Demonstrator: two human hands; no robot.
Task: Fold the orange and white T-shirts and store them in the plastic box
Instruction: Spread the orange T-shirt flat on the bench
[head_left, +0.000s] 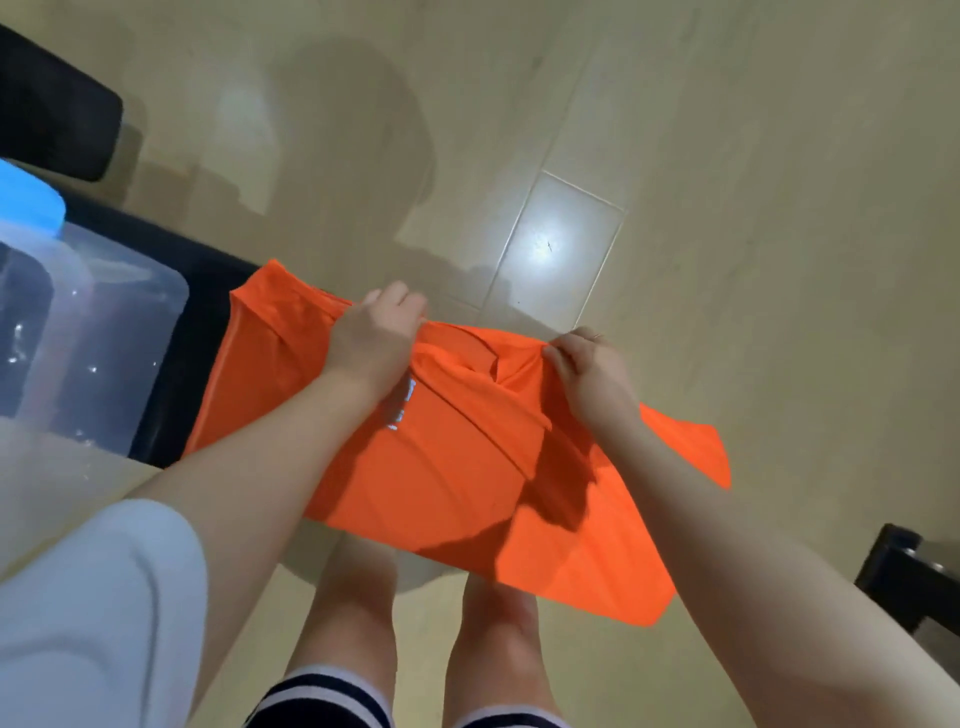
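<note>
The orange T-shirt (457, 467) hangs in the air in front of me, above the floor, with white print partly showing near my left wrist. My left hand (376, 338) grips its upper edge left of the collar. My right hand (589, 369) pinches the same edge to the right of the collar. The cloth is bunched and creased between the two hands. The clear plastic box (104, 338) stands at the left on a dark surface, its blue lid (26, 202) behind it. No white T-shirt lying loose is in view.
A dark table edge (176, 374) runs under the box, and the shirt's left side overlaps it. Another dark piece of furniture (909, 582) sits at the lower right. A black object (52, 104) is at the upper left. Pale floor tiles lie beyond; my legs are below.
</note>
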